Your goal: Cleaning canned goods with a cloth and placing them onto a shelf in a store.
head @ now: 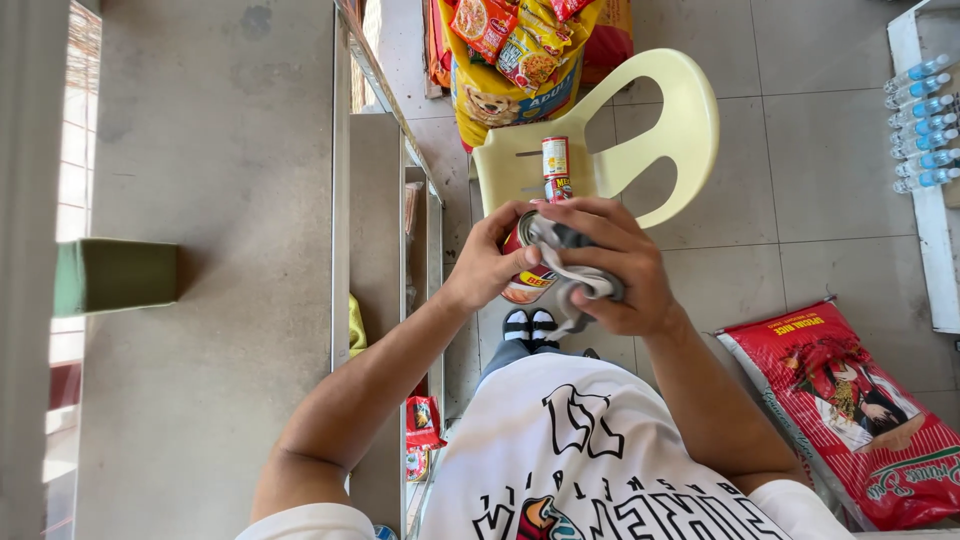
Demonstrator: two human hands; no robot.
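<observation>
Left hand (487,265) wrapped around red can (527,283), held at waist height above floor. Right hand (612,262) closed on grey cloth (575,272), pressing it over can's top rim. Wiping looks underway; top partly covered by cloth, lower label side not yet reached. Two more cans (555,170) stand stacked on pale yellow plastic chair (660,130) just beyond. Red rice sack (860,410) on tiled floor at right.

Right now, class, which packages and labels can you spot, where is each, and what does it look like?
Can: in the left hand, red and yellow label, cloth over its top.
Two cans: on the pale yellow chair, red and white labels.
Big sack: behind the chair, yellow and blue.
Rice sack: floor at right, red.
Bottles: top right, clear, blue caps.
</observation>
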